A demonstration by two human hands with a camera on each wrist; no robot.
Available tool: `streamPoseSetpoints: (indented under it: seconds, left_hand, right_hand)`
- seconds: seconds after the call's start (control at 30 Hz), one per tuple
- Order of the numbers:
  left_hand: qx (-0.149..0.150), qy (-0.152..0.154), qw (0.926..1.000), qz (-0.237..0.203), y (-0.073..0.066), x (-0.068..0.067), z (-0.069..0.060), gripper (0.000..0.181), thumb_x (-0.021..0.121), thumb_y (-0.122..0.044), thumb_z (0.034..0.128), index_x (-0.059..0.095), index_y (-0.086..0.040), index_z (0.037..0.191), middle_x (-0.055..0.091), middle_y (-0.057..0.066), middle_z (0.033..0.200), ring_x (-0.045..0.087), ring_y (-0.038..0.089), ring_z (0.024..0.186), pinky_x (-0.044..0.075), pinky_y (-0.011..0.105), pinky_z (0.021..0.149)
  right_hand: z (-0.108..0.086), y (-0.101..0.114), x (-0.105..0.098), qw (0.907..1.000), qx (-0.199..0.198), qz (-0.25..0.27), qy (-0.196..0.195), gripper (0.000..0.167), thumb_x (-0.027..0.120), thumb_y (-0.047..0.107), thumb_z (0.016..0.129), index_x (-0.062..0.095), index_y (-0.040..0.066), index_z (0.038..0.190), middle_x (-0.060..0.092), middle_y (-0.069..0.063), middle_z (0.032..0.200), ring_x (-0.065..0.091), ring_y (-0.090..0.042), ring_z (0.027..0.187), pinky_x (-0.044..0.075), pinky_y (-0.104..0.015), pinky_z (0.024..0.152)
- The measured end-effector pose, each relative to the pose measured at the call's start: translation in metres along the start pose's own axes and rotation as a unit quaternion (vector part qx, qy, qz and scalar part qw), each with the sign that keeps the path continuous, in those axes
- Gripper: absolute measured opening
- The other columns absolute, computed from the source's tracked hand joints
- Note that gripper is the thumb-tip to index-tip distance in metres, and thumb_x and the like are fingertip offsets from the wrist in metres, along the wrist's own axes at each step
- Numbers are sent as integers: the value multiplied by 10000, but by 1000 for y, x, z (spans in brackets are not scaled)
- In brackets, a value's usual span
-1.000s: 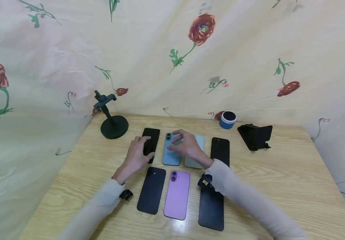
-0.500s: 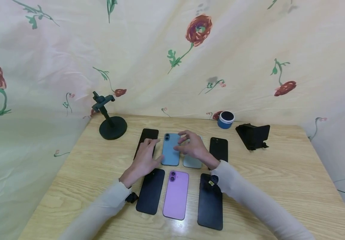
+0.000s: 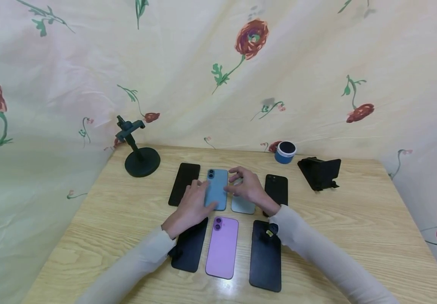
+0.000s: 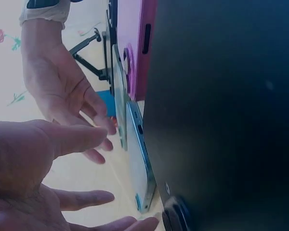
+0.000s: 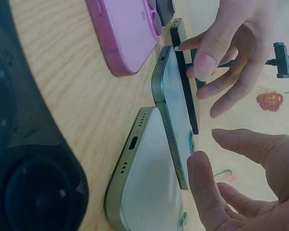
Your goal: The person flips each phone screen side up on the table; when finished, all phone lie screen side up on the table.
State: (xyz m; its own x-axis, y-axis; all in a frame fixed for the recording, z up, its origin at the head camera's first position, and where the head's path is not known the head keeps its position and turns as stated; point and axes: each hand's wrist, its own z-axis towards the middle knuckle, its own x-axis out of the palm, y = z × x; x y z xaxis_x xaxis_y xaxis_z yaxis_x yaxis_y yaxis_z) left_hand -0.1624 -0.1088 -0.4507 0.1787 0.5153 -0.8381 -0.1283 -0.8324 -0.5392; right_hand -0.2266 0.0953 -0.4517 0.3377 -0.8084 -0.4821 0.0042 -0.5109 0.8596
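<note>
From far away, I see the black phone (image 3: 184, 182), then the left hand (image 3: 192, 204), wide and empty, by the blue phone (image 3: 218, 190) on the tabletop (image 3: 355, 236), then the right hand (image 3: 250, 188), empty with bent fingers, above the pale phone (image 3: 243, 206), and such crowded fingers could bump a phone crooked.

No words, brands, numbers or signs that I can read from here, nothing legible on the blue phone (image 3: 218, 188), the purple phone (image 3: 222, 251), the flowered backdrop (image 3: 188, 71)
</note>
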Motion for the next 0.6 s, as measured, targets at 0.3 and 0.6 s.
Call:
streamPoseSetpoints:
  seconds: [0.3,0.6]
  left_hand:
    - [-188,352,9990,202,-11,4,5,780,724,-400,973,405,-23,1578,466,251,1412,506,350,1107,547,466,852]
    - [-243,559,9977,288,-19,6,8,777,731,-426,962,446,24,1529,467,287,1395,507,365,1081,569,473,809]
  right_hand:
    - [4,-2,4,9999,142,-2,-1,617,810,118,899,546,11,1446,665,-218,1318,766,-295,973,635,-321,765]
    - [10,1,6,9991,311,-293,-46,599,804,153,910,558,47,1446,661,-193,1351,771,-221,852,616,-298,747]
